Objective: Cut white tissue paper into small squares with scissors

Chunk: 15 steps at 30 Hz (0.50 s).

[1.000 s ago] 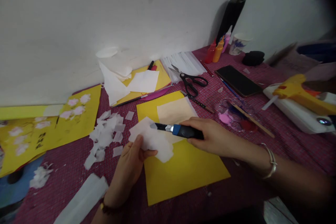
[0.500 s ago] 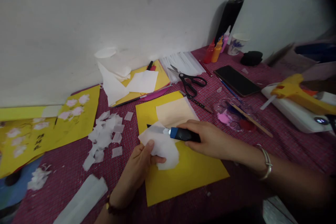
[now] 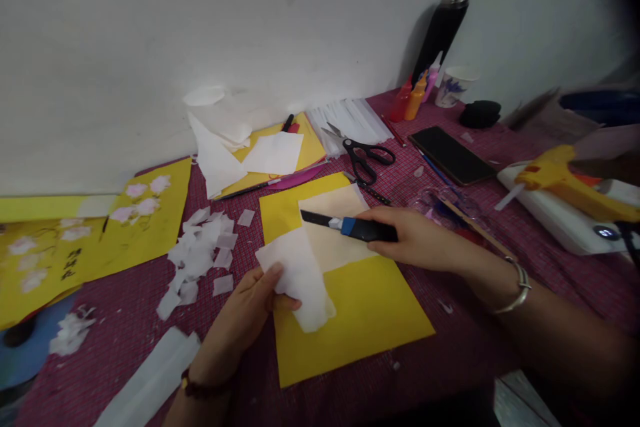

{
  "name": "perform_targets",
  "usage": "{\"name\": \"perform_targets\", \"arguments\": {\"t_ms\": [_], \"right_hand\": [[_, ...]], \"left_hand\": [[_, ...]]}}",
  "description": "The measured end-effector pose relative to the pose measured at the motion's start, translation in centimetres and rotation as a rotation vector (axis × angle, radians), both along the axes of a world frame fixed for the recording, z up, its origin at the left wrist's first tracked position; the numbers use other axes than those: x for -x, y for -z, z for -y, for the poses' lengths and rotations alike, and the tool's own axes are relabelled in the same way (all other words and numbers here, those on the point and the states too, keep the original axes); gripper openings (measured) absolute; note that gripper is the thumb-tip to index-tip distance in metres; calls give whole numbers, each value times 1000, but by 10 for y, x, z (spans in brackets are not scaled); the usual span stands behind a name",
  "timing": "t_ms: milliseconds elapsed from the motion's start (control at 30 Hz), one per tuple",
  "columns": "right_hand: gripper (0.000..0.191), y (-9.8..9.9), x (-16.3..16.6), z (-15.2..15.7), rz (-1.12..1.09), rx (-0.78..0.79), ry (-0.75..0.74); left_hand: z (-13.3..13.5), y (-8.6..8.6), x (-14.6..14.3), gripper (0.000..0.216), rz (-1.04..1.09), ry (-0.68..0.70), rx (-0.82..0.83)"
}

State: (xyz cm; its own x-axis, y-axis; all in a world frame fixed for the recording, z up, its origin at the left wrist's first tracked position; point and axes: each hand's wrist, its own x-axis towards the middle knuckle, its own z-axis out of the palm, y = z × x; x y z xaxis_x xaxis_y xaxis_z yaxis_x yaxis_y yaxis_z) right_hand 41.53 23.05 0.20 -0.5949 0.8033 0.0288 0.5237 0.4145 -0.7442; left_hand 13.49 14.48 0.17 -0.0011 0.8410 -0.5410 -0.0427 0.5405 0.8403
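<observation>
My left hand (image 3: 240,320) pinches a white sheet of thin paper (image 3: 300,277) above a yellow card (image 3: 360,307) that lies on the red checked tablecloth. My right hand (image 3: 425,243) grips a utility knife (image 3: 350,227) with a black and blue handle. Its blade points left, just above the top edge of the white paper and over a cream sheet (image 3: 335,227) lying on the yellow card. A silver bangle sits on my right wrist.
A pile of small white paper scraps (image 3: 200,253) lies left of the card. Black scissors (image 3: 367,157), a phone (image 3: 453,153), paint bottles (image 3: 413,97), a black flask (image 3: 443,30), a cup (image 3: 453,83) and a yellow glue gun (image 3: 570,180) stand behind and to the right. Yellow decorated sheets (image 3: 100,233) lie left.
The knife has lifted up and to the right, off the white paper. The paper in my left hand has turned and now hangs lower.
</observation>
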Motion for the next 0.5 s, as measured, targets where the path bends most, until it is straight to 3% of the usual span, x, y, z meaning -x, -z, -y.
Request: {"name": "perform_targets", "arguments": {"t_ms": [267,500], "right_hand": [[39,6,0,-3,103,-129,108],[41,4,4,0,155,-178,110]], "left_hand": [[1,11,3,29,133,11,-15],[-4,1,3,27,-71,-366,-159]]}}
